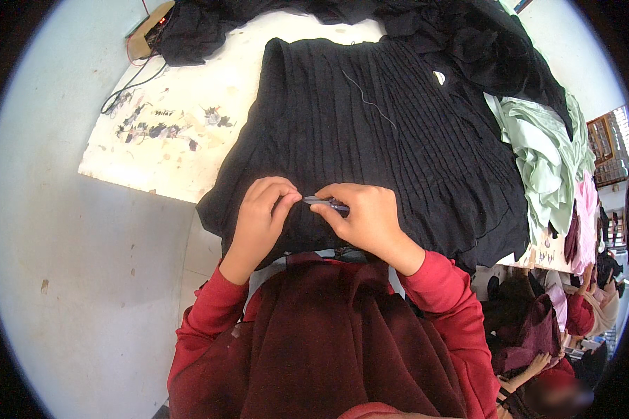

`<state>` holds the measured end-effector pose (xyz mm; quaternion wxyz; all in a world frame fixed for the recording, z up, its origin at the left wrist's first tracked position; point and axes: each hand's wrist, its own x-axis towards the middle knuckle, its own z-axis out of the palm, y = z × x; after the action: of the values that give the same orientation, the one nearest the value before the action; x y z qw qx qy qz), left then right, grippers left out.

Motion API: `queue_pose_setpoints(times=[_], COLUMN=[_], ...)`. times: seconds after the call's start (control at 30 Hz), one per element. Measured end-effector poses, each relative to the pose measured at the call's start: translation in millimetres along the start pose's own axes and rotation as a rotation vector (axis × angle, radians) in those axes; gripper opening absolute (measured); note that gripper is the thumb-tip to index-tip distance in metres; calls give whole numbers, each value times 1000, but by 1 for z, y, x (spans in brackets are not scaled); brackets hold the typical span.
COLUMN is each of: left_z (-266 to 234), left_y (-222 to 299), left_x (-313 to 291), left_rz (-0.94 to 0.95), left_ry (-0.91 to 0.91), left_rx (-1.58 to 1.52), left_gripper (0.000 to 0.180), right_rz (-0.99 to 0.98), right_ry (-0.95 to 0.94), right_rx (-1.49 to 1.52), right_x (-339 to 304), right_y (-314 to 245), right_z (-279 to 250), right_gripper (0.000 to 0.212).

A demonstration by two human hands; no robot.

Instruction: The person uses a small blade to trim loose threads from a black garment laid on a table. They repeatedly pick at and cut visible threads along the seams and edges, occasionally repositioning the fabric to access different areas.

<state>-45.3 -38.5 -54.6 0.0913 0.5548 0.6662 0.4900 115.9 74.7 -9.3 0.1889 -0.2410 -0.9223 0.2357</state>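
Observation:
Pleated black fabric (314,119) lies spread over the table in front of me, its near edge hanging toward my lap. My right hand (363,213) is closed round small thread snips (319,201), whose grey blades point left. Just left of the blade tips, my left hand (264,202) has thumb and forefinger pinched together. What sits in that pinch is too small to make out. A loose pale thread (370,101) runs across the pleats farther up.
More black cloth (461,42) is heaped along the far side of the pale, stained table (189,91). Light green fabric (541,153) and pink cloth (586,223) hang at the right. A box with cables (145,35) stands far left by the wall. Other people sit at lower right.

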Motion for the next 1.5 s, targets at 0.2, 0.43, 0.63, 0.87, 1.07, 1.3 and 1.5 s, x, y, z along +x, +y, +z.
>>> queue_pose_setpoints(times=[0.2,0.43,0.63,0.87,1.07,1.3,1.5], left_z=[-1,-4,-2,-1,-31,6,17], left_y=[-2,0,0,0,-10,22,7], left_x=[0,2,2,1,9,9,9], left_rz=[-74,-142,-163,-154,24,154,93], left_ry=[24,29,36,53,683,-5,-11], left_rx=[-66,-149,-175,-139,342,309,295], left_gripper=[8,9,10,9,30,39,12], right_rz=[50,37,26,25,242,340,294], right_ry=[-27,6,-22,-13,308,337,314], right_rx=[36,72,42,13,310,376,293], right_x=[2,4,8,9,3,-16,-17], right_y=[3,-1,-5,-6,43,76,79], right_z=[-2,4,6,6,-18,-13,-12], right_gripper=[21,24,24,24,26,32,30])
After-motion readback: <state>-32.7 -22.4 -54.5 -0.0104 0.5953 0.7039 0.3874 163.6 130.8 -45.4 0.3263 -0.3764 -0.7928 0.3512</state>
